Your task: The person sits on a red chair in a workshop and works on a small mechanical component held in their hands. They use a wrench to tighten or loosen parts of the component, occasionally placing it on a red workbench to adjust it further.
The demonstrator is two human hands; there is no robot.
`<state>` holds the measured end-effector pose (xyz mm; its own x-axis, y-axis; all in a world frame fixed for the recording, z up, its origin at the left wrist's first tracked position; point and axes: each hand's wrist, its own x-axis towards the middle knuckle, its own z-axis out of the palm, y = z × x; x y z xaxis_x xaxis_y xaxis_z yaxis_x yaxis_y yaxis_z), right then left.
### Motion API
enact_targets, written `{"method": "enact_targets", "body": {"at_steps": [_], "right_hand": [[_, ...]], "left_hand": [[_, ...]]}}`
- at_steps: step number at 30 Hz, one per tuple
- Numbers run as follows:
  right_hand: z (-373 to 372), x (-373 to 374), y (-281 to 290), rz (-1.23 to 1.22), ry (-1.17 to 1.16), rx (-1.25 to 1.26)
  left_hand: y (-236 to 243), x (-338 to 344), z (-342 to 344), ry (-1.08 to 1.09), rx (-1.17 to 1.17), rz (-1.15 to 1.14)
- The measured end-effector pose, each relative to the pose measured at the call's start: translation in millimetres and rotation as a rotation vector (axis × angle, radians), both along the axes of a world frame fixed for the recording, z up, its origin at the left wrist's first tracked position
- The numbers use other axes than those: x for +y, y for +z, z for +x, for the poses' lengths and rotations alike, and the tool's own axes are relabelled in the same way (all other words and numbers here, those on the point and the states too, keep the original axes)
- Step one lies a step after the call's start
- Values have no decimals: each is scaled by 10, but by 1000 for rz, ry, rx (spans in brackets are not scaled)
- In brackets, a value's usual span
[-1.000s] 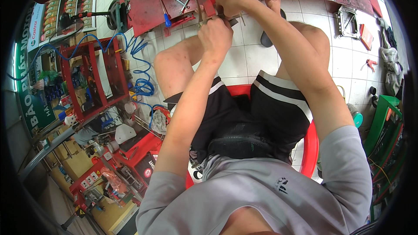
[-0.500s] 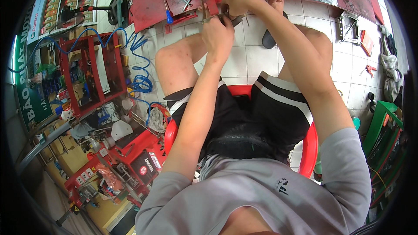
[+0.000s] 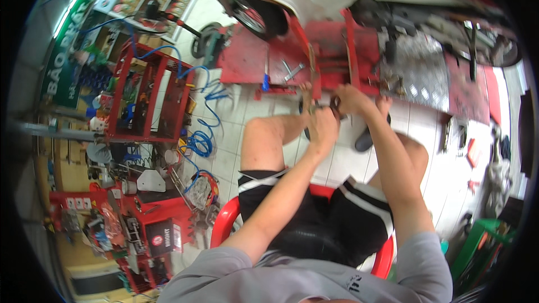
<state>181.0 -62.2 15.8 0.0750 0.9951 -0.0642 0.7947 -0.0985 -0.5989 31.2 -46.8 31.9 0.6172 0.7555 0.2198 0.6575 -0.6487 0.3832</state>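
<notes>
**A:** The person sits on a red plastic chair [image 3: 224, 221] with a smooth curved rim, both arms stretched out to the near edge of a red metal lift platform [image 3: 247, 59]. The left hand [image 3: 323, 126] is curled tight around a small dark metal part [image 3: 335, 105], and the right hand [image 3: 351, 100] is closed on the same piece from the other side. The two hands are touching each other.

**B:** What the part really is can't be made out, it's too small and half covered by fingers. A thin rod [image 3: 312, 73] stands up just beside the left hand. Flat steel wrenches [image 3: 293, 70] lie on the platform's painted top, near its front edge, and a ribbed checker plate [image 3: 418, 70] shines at its right end.

**A:** Glossy white floor tiles [image 3: 247, 112] give open room to the left of the knees. A coiled blue hose [image 3: 202, 140] and a red tool cart [image 3: 149, 98] crowd the far left.
</notes>
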Motion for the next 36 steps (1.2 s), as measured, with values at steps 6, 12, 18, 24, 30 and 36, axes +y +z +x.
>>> {"method": "enact_targets", "body": {"at_steps": [6, 12, 18, 24, 30, 36], "right_hand": [[28, 3, 22, -96, -25, 159], [-33, -66, 164, -138, -77, 175], [34, -46, 23, -59, -12, 94], [40, 14, 14, -143, 19, -79], [18, -23, 235, -351, -73, 204], [24, -22, 161, -325, -82, 186]], "left_hand": [[-270, 70, -2, 25, -37, -148], [-22, 72, -112, -133, 80, 3], [-18, 102, -59, -150, 191, -102], [89, 126, -101, -165, 114, -89], [46, 142, -119, -191, 152, -118], [-51, 139, -152, -186, 34, -95]]}}
